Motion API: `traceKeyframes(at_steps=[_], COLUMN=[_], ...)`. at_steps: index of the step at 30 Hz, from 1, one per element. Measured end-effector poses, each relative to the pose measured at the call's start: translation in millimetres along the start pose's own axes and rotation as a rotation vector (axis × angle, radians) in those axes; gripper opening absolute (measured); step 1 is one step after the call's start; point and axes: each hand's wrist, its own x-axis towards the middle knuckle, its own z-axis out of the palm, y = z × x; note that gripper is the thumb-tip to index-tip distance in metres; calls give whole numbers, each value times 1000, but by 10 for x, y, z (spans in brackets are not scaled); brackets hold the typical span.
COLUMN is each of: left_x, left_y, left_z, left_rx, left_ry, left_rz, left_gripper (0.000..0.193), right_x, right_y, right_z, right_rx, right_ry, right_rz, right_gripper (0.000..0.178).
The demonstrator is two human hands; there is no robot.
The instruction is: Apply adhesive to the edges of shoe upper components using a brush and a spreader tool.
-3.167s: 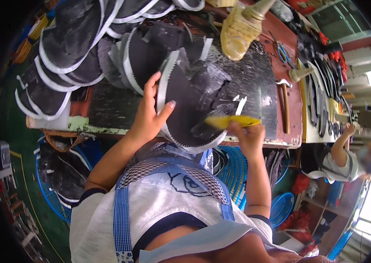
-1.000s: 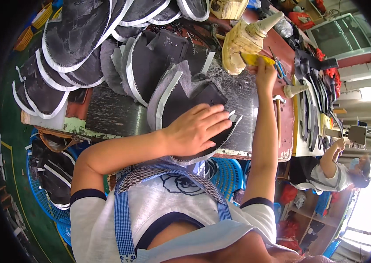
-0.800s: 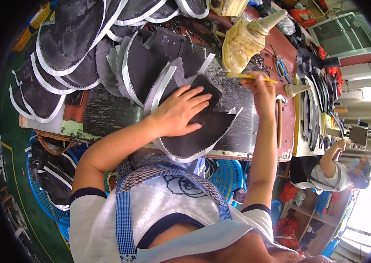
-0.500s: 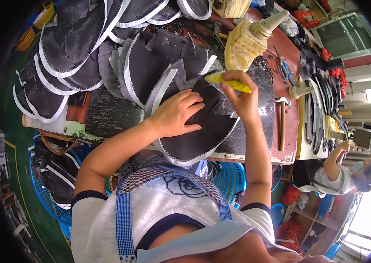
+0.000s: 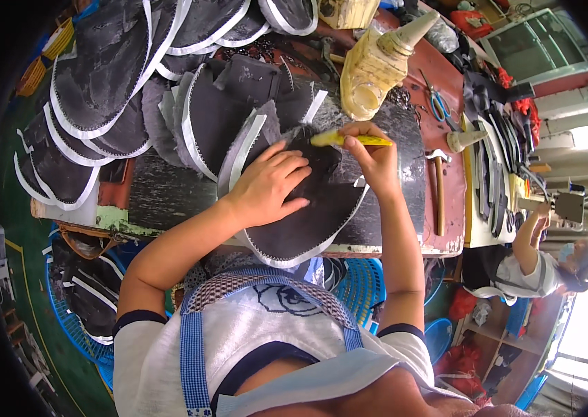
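A black fabric piece (image 5: 294, 233) with a white stitched rim, like a shoe upper, lies at the table's front edge, its curved end toward me. My left hand (image 5: 266, 184) rests flat on its left side, fingers spread. In my right hand (image 5: 375, 163) is a yellow brush (image 5: 328, 138), pinched between thumb and fingers. The pale brush head meets the black surface near the piece's grey fuzzy lining, which shows at a folded-back flap. Just behind and left lies another white-edged black piece (image 5: 221, 104).
More white-rimmed pieces (image 5: 103, 69) are heaped at the far left. A glue-caked cream bottle (image 5: 374, 73) with a cone nozzle stands behind my right hand. Scissors (image 5: 436, 104) and a hammer (image 5: 439, 194) lie to the right. A co-worker (image 5: 544, 267) sits at the far right.
The brush has shifted slightly left and toward me over the black piece, and its handle now lies flatter. My left hand stays pressed on the piece.
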Motion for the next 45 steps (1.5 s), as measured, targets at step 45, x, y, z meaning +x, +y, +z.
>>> traceKeyframes(at_steps=[45], left_x=[-264], left_y=[197], left_z=[-273], left_rx=[296], left_ry=[222], left_rz=[-334], left_gripper=[72], right_x=[961], right_y=[354], right_z=[-189], right_rx=[-1025], right_ry=[150], right_rz=[-303], right_gripper=[34])
